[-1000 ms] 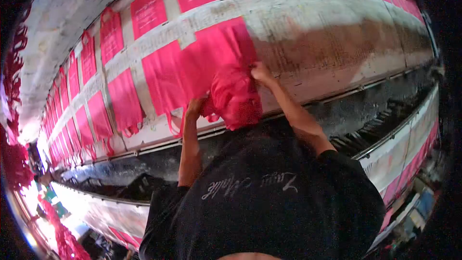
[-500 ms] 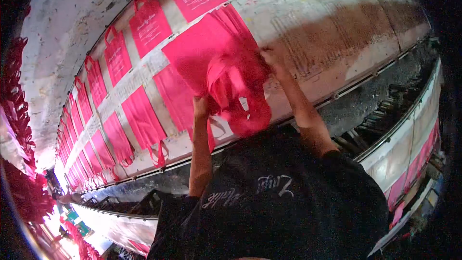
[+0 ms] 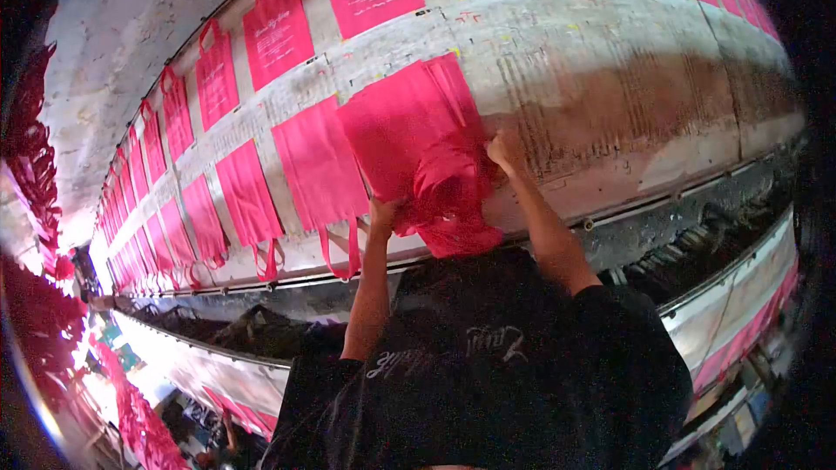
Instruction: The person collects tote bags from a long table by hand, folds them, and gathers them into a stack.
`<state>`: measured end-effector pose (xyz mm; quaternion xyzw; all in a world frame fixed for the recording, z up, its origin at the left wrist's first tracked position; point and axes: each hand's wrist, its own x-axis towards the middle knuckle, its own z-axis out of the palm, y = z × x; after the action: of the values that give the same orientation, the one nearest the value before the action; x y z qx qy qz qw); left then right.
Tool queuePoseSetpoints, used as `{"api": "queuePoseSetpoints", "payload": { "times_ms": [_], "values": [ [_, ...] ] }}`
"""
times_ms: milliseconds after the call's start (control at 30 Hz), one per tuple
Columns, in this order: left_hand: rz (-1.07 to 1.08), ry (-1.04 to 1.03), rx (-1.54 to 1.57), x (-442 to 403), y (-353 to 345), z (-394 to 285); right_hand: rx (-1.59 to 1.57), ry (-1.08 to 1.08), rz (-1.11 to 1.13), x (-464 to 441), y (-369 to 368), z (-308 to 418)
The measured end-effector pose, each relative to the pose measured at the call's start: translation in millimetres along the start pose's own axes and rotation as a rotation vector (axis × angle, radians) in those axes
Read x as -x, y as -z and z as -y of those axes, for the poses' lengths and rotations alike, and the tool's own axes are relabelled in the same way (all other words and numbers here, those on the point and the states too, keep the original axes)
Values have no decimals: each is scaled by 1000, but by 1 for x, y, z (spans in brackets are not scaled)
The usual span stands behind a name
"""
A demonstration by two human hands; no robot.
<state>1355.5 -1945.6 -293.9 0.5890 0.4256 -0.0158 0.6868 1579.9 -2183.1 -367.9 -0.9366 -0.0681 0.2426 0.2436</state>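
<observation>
A bundle of pink tote bags (image 3: 405, 122) lies over the long table in front of my chest, flat at the far end and bunched into folds near me. My left hand (image 3: 383, 211) is closed on the bundle's left edge, its fingertips partly hidden by the cloth. On the opposite side, my right hand (image 3: 503, 152) is curled closed at the right edge, gripping the bags. Just left of the bundle, a single pink tote bag (image 3: 320, 161) lies flat with its handles towards me.
Pink bags lie in two rows along the table (image 3: 592, 35); those in the far row, such as the printed bag (image 3: 279, 30), carry white lettering. A dark rail (image 3: 601, 218) runs along the near edge. Pink cloth (image 3: 35, 139) hangs at far left. Another person's arm (image 3: 230, 431) shows at lower left.
The bundle has shifted right relative to the row, uncovering the flat bag and its handles on the left. Both hands stay at the bundle's edges, and its near folds have slumped together.
</observation>
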Motion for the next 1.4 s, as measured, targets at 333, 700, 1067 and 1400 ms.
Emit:
{"api": "queuePoseSetpoints", "payload": {
  "times_ms": [333, 700, 1067, 1400],
  "values": [
    [66, -294, -113, -13, 7, 9, 53, -36, 15, 22, 10, 5],
    [-52, -106, -264, -36, 14, 11, 6, 255, -530, 31, 16, 29],
    [312, 87, 231, -50, 72, 48, -524, 326, 112, 35, -14, 20],
    [162, -79, -17, 13, 85, 31, -589, 140, 86, 49, -87, 21]
  ]
}}
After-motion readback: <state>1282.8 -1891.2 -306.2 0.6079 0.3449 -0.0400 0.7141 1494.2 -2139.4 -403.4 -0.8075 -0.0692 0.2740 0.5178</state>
